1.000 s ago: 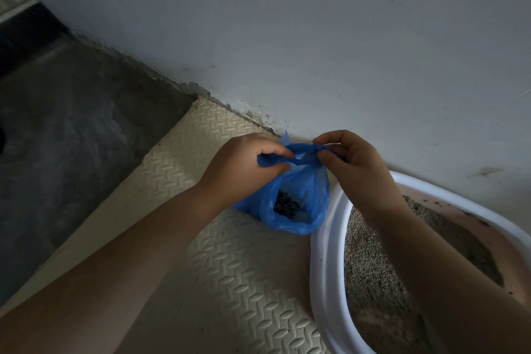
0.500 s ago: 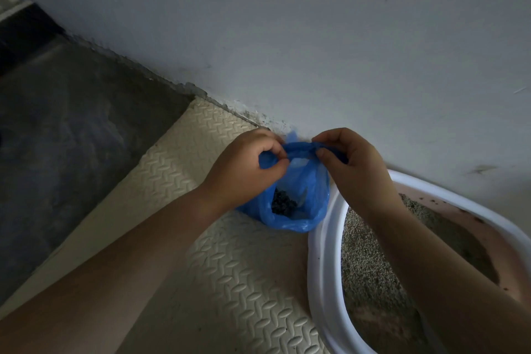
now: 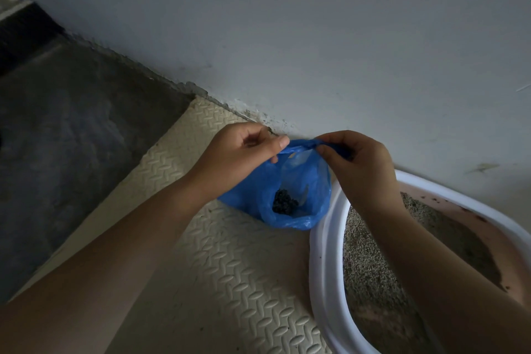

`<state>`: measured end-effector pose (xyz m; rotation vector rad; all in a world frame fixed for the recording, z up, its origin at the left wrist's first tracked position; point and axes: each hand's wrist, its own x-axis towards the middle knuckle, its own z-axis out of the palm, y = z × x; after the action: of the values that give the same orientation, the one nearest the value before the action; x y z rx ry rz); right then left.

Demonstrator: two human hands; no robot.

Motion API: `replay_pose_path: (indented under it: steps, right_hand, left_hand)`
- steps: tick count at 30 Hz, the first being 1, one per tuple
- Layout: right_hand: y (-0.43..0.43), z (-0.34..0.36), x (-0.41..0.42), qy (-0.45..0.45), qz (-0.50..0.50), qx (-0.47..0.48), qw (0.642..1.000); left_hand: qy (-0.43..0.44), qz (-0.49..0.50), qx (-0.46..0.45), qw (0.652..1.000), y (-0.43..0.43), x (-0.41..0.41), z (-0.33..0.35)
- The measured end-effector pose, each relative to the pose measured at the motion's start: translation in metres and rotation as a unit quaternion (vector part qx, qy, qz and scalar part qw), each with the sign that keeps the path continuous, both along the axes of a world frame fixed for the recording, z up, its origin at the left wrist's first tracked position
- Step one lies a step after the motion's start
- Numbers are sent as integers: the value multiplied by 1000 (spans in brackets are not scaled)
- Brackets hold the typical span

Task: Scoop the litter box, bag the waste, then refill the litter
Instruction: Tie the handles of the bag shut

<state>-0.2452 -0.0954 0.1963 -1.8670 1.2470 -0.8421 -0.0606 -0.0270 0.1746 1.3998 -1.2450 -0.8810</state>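
Observation:
A small blue plastic bag (image 3: 298, 190) rests on the cream foam mat beside the litter box. Dark clumps of waste (image 3: 284, 204) show through its thin plastic. My left hand (image 3: 238, 155) pinches one twisted top strip of the bag. My right hand (image 3: 359, 164) grips the other strip, and the two strips meet in a twist between the hands. The white-rimmed litter box (image 3: 324, 261) sits at the lower right, holding grey litter (image 3: 370, 276) and bare pinkish floor on its far side. My right forearm crosses over the box.
A grey wall (image 3: 316, 37) runs close behind the bag and box. The cream patterned foam mat (image 3: 235, 282) covers the floor under them. Dark bare concrete (image 3: 66, 129) lies to the left of the mat.
My left hand has lifted and pulled its strip of the bag up and to the left. The bag's top is now stretched into a thin twisted band between both hands.

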Motion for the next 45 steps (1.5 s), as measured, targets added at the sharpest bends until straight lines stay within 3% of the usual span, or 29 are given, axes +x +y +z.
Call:
replay_pose_path:
  steps: [11, 17, 25, 45]
  right_hand:
    - [-14, 2, -15, -74, -29, 74, 994]
    - [-24, -3, -28, -106, -79, 86, 987]
    - [-32, -25, -48, -43, -140, 88, 985]
    - [-33, -41, -64, -14, -192, 104, 976]
  left_hand:
    - [-126, 43, -16, 991, 0, 29, -14]
    - [-180, 100, 28, 978, 5, 51, -25]
    - [-257, 134, 136, 948, 20, 77, -42]
    - [-341, 211, 231, 887, 47, 118, -87]
